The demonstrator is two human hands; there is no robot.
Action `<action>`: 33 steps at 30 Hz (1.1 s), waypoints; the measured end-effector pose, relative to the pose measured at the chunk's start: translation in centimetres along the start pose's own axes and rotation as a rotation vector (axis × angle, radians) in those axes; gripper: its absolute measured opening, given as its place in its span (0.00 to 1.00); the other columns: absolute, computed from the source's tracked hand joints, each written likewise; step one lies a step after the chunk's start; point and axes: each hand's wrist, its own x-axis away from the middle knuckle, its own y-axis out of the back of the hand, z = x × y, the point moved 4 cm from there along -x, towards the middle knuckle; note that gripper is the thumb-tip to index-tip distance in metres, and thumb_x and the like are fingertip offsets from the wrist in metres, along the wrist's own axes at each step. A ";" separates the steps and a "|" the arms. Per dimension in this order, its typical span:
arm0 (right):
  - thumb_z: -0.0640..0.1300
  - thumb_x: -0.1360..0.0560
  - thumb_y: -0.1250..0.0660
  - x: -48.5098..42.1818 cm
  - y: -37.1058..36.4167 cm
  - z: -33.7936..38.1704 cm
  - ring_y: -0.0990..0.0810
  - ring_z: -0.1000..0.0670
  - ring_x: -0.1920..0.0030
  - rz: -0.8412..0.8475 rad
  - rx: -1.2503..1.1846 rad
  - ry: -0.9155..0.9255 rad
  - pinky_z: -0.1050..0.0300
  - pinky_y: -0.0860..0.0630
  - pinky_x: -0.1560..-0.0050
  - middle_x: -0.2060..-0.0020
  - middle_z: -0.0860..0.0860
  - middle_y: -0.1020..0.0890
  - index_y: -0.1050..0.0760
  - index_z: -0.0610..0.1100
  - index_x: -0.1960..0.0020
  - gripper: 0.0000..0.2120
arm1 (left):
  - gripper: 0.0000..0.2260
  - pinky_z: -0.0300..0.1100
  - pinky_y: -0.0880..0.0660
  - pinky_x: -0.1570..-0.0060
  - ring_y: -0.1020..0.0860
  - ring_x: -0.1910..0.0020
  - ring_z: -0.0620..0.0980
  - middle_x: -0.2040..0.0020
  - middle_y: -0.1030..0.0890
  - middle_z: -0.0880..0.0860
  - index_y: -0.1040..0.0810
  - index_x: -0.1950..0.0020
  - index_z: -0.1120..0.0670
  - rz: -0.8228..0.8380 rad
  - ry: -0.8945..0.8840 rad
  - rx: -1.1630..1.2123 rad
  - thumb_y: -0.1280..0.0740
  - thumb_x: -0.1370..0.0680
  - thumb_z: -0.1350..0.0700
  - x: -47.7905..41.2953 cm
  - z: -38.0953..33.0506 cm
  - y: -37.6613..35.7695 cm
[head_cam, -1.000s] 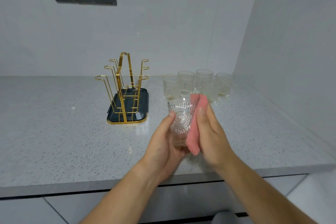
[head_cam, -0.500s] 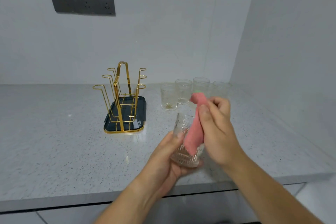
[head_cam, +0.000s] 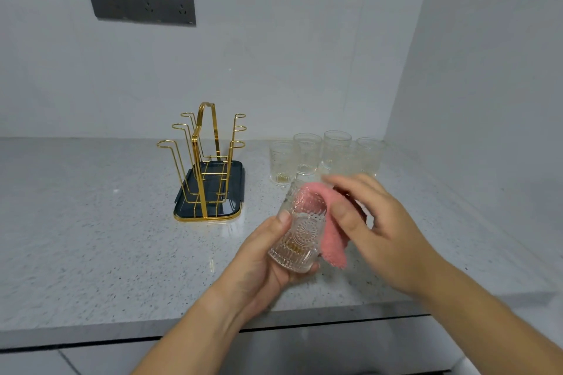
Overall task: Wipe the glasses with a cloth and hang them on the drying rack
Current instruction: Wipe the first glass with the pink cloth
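My left hand [head_cam: 262,265] grips a patterned clear glass [head_cam: 300,237] by its base, tilted with the mouth pointing away from me. A pink cloth [head_cam: 332,234] is draped over the rim, part of it pushed inside the glass. My right hand [head_cam: 380,228] pinches the cloth, thumb on the outside and fingers over the rim. The gold wire drying rack [head_cam: 207,161] stands on its dark tray [head_cam: 237,189] to the left, with nothing on its hooks. Several more glasses [head_cam: 307,155] stand upright behind my hands.
The speckled grey counter [head_cam: 91,237] runs left to right, and its front edge lies just below my wrists. A side wall closes the right end behind the glasses. A dark socket panel [head_cam: 140,1] sits on the back wall.
The glass has turned from base facing me to mouth pointing away. The cloth has gone from the outside wall over the rim and into the glass. Both hands sit a little lower.
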 end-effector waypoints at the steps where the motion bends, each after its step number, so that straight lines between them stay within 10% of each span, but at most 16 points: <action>1: 0.63 0.25 0.37 0.4 0.1 -0.1 0.21 0.58 0.41 0.002 -0.019 -0.004 0.68 0.25 0.44 0.47 0.62 0.22 0.31 0.61 0.34 0.20 | 0.46 0.51 0.16 0.57 0.19 0.46 0.61 0.39 0.19 0.65 0.27 0.27 0.61 -0.014 -0.001 0.001 0.16 0.38 0.40 0.0 0.0 0.1; 11: 0.70 0.30 0.31 0.9 0.2 -0.6 0.24 0.54 0.45 0.273 0.038 -0.038 0.66 0.26 0.44 0.47 0.57 0.27 0.18 0.50 0.46 0.26 | 0.41 0.46 0.18 0.63 0.17 0.55 0.55 0.44 0.17 0.63 0.30 0.27 0.63 -0.101 -0.009 -0.054 0.23 0.31 0.40 0.1 0.2 0.1; 16: 0.76 0.36 0.30 1.5 0.9 -0.3 0.23 0.55 0.36 0.239 -0.046 -0.083 0.59 0.27 0.34 0.43 0.61 0.22 0.26 0.64 0.35 0.33 | 0.36 0.45 0.18 0.64 0.17 0.56 0.55 0.45 0.16 0.62 0.22 0.32 0.58 -0.114 -0.027 -0.041 0.23 0.32 0.37 0.0 -0.4 0.4; 22: 0.72 0.32 0.29 1.6 0.4 0.2 0.19 0.53 0.57 0.450 0.027 -0.159 0.53 0.23 0.49 0.62 0.56 0.18 0.20 0.53 0.57 0.22 | 0.43 0.65 0.20 0.44 0.19 0.40 0.72 0.39 0.18 0.69 0.24 0.31 0.63 -0.162 -0.055 -0.243 0.26 0.33 0.32 0.4 -0.1 0.5; 27: 0.46 0.24 0.25 1.9 -1.0 0.5 0.18 0.55 0.36 0.748 -0.115 -0.275 0.59 0.25 0.33 0.39 0.55 0.15 0.20 0.48 0.34 0.19 | 0.35 0.70 0.23 0.42 0.19 0.44 0.72 0.41 0.19 0.73 0.16 0.41 0.62 -0.155 -0.042 -0.246 0.24 0.33 0.34 0.9 0.6 -0.7; 33: 0.66 0.28 0.28 2.2 -2.0 0.2 0.31 0.64 0.29 0.735 0.329 -0.046 0.60 0.31 0.28 0.33 0.71 0.27 0.28 0.64 0.29 0.29 | 0.36 0.49 0.17 0.63 0.17 0.57 0.59 0.53 0.16 0.62 0.23 0.39 0.68 -0.161 -0.045 -0.269 0.25 0.32 0.39 0.8 -0.1 -0.1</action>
